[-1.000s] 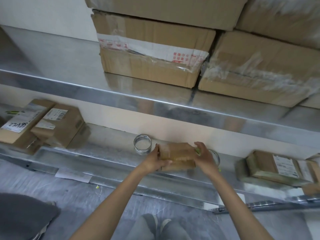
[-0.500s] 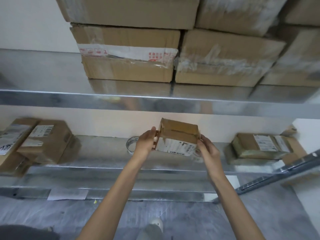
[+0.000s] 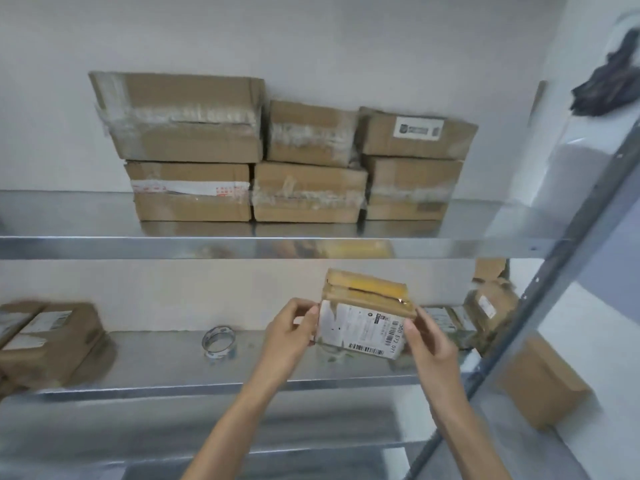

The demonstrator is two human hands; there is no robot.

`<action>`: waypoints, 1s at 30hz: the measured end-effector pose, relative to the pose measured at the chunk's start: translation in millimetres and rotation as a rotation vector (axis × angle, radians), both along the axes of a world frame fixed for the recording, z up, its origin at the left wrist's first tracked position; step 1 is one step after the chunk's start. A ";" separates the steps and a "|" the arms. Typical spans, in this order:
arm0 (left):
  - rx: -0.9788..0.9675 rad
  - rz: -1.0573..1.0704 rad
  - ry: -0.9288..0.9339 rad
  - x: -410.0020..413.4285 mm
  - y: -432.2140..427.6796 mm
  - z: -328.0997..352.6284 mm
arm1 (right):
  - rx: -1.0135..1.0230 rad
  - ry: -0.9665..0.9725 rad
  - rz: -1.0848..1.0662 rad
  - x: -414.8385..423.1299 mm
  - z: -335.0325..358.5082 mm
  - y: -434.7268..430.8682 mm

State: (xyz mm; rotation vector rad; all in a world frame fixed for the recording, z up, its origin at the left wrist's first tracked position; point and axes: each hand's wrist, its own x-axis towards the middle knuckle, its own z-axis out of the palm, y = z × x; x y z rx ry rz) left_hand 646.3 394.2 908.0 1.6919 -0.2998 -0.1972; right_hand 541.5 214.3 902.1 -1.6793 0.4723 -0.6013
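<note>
seeing the parcel (image 3: 363,323) held up off the shelf (image 3: 156,368), label facing me, 3 o'clock of the tape roll (image 3: 219,341) | left grip (image 3: 292,336) pinching its left edge | right grip (image 3: 429,344) clamped round its right edge

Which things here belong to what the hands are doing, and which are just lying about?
In hand: parcel, held by left hand and right hand.
Lying about: tape roll, stacked boxes on the upper shelf, boxes at left, parcels at right, dark cloth.
</note>
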 end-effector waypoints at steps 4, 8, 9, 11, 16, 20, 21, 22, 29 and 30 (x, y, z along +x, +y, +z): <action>-0.031 -0.079 -0.126 -31.7 -28.0 40.9 | -0.099 -0.053 -0.087 -30.7 35.7 -33.0; -0.084 -0.111 -0.219 -46.4 -59.2 77.6 | -0.129 -0.088 -0.184 -42.8 77.8 -60.2; -0.085 -0.129 -0.250 -46.9 -69.1 85.3 | -0.160 -0.103 -0.211 -43.1 88.3 -67.7; -0.073 -0.195 -0.296 -45.1 -91.7 99.7 | -0.223 -0.141 -0.279 -40.4 108.5 -82.5; -0.065 -0.338 -0.358 -25.8 -160.4 124.4 | -0.291 -0.230 -0.405 -21.3 146.6 -131.0; -0.034 -0.411 -0.337 -10.8 -205.5 126.5 | -0.310 -0.175 -0.435 9.6 153.1 -172.5; -0.030 -0.424 -0.331 -7.0 -213.7 125.3 | -0.303 -0.168 -0.433 17.3 152.2 -179.3; -0.028 -0.439 -0.331 -3.2 -221.1 123.4 | -0.296 -0.165 -0.433 24.2 150.2 -185.0; -0.003 -0.388 -0.386 12.9 -252.1 104.4 | -0.288 -0.097 -0.377 54.6 130.2 -216.1; 0.020 -0.380 -0.411 13.4 -254.5 100.7 | -0.283 -0.099 -0.359 58.5 128.2 -220.2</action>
